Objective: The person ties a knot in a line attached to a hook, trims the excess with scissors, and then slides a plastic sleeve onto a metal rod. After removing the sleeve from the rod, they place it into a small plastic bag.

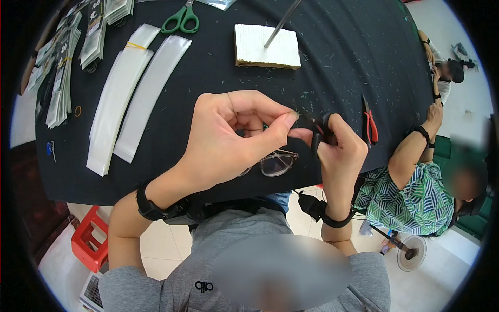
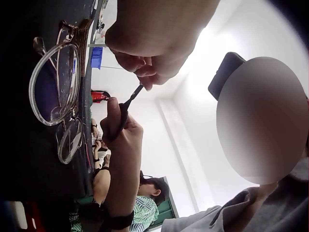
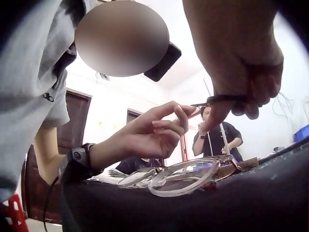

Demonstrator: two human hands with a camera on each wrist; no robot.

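In the head view, my left hand (image 1: 221, 138) is raised over the front of the dark table, thumb and index fingertips pinched together. A thin dark thread (image 1: 230, 101) runs across that hand; what lies between its fingertips is too fine to make out. My right hand (image 1: 340, 148) holds small black-handled scissors (image 1: 315, 143) with fingers in the loops. The blades point at the left fingertips, close beside them, as the left wrist view also shows with the scissors (image 2: 124, 107). Below both hands, a pair of clear-framed glasses (image 1: 277, 164) lies on the table.
A white block (image 1: 249, 47) with an upright metal rod (image 1: 280, 26) stands at the back. Green scissors (image 1: 181, 21), clear plastic sleeves (image 1: 122, 93) and packets (image 1: 62, 78) lie leftward. Red-handled pliers (image 1: 371, 127) are right. Fine clippings dot the cloth; a person (image 1: 410, 182) sits right.
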